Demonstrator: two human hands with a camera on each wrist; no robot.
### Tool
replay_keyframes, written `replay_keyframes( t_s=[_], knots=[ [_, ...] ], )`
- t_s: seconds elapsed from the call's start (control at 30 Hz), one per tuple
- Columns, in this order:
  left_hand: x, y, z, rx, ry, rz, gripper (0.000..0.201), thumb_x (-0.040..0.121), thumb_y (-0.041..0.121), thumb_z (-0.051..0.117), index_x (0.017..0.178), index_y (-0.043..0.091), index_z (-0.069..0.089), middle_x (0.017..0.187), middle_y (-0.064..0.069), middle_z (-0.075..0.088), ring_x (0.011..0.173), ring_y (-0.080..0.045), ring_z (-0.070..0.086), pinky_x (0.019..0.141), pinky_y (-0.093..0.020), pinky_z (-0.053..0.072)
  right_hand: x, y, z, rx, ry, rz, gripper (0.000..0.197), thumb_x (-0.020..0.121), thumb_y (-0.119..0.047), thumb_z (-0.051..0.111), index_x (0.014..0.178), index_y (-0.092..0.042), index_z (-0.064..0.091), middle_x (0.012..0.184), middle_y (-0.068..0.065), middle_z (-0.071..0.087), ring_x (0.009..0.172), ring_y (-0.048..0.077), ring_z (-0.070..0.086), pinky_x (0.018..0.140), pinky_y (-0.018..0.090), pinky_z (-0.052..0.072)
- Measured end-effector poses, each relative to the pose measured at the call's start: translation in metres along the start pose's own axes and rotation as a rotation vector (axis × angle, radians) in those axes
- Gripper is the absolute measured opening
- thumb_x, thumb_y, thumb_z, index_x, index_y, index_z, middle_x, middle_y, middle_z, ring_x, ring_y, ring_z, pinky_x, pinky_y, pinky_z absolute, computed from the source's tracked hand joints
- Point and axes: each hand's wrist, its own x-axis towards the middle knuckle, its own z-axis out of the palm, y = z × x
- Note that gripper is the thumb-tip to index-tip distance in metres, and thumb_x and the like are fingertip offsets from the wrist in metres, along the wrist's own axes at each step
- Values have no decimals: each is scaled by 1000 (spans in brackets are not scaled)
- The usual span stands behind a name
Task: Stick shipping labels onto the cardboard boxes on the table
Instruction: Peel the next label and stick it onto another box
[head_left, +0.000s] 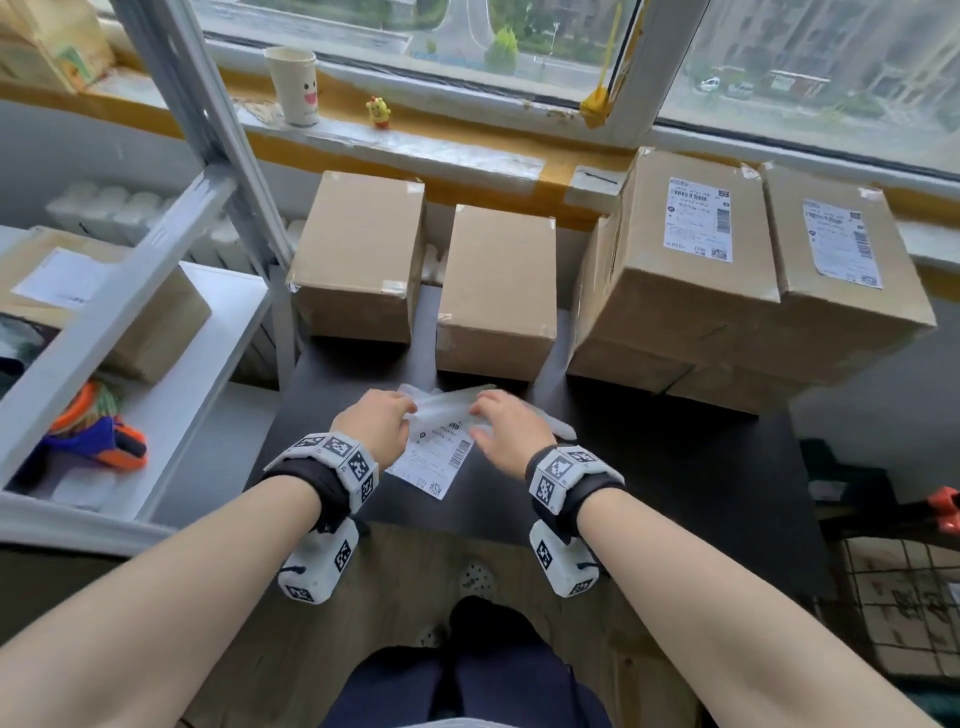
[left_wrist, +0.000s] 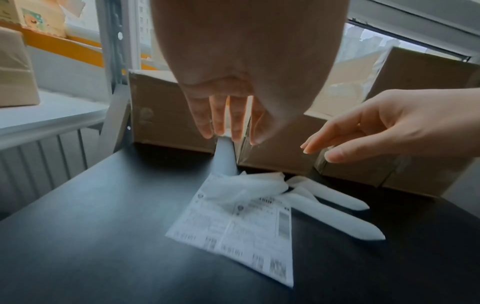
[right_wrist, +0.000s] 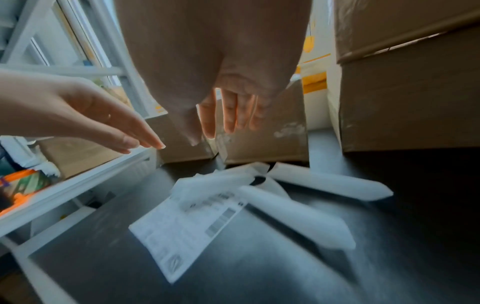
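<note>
Both hands hover over the dark tabletop (head_left: 675, 467), low in the middle of the head view. The left hand (head_left: 376, 423) and the right hand (head_left: 511, 426) hang with fingers straight and slack, holding nothing, palms down just above a small pile of paper. The wrist views show a clear gap between fingertips and paper.

The pile holds printed shipping labels (head_left: 434, 460), two side by side in the left wrist view, lying flat with barcodes up, probably so they can be read and picked. Curled white backing strips (left_wrist: 335, 216) lie across and beside them, most likely peeled waste.

Behind, mid-frame, two plain cardboard boxes (head_left: 496, 283) stand side by side with bare tops, apparently waiting for labels. At upper right, two larger boxes (head_left: 696, 270) already carry labels on top, so I judge the job about half done. The hands seem poised to take the next label.

To the left stands a white shelf (head_left: 171, 389) with another box. A paper cup (head_left: 293, 85) and a yellow toy (head_left: 379, 111) sit on the windowsill.
</note>
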Motion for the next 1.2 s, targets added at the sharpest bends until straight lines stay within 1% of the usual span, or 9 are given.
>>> replay_keyframes(
  t_s=[0.1,0.17,0.27,0.37,0.57,0.73,0.9,1.1,1.2],
  knots=[
    [-13,-14,25,-20,-30,-37,37,93,18,40,126,25,54,139,1,48,124,-23,49,100,-39,44,-6,-6,31,-1,-65,-1,33,93,-21,51,124,-12,55,141,2,45,129,21,43,105,35,37],
    [-20,-22,45,-27,-51,-33,40,94,15,38,130,24,51,144,5,43,131,-19,41,104,-38,40,-8,-8,52,15,-91,4,35,92,-21,52,126,-13,53,144,2,43,134,20,39,108,35,34],
    [-26,-34,72,-34,-116,-18,47,95,13,34,142,22,36,154,6,27,141,-14,26,113,-35,29,-9,-9,78,12,-120,31,43,92,-24,54,134,-14,47,152,1,32,140,17,30,112,33,29],
    [-26,-45,88,4,-138,43,55,94,8,33,147,15,21,157,-3,16,144,-18,20,116,-35,22,-7,-7,97,18,-112,66,57,90,-30,59,141,-15,37,157,0,20,143,18,24,113,34,27],
    [-26,-51,100,57,-184,18,61,95,9,31,150,12,4,159,-2,-5,147,-17,1,119,-36,6,-3,-4,112,-19,-66,84,67,88,-32,62,144,-14,30,158,5,15,146,20,15,114,35,22],
    [-23,-53,100,32,-155,19,60,96,10,30,150,15,5,159,-2,-4,147,-16,1,119,-34,4,0,-5,110,-55,-35,42,53,93,-25,53,140,-8,36,157,11,18,145,24,17,113,38,24],
    [-16,-53,93,-14,-151,1,58,97,15,33,150,16,10,159,-3,-1,147,-18,1,119,-35,5,5,-4,114,-100,8,-56,32,94,-18,51,116,5,56,146,23,38,137,35,35,107,46,37],
    [-16,-53,94,22,-132,50,53,97,22,37,147,28,21,159,-3,0,147,-19,0,120,-38,3,-1,-3,110,-130,-93,-67,69,85,-45,62,138,-9,40,155,15,22,143,29,23,116,40,23],
    [-16,-53,96,18,-133,67,58,95,10,33,149,26,16,159,-1,-1,147,-18,0,120,-36,2,-9,1,114,-174,-135,-146,82,73,-45,74,139,-12,40,154,17,24,140,31,29,114,43,27]
  ],
)
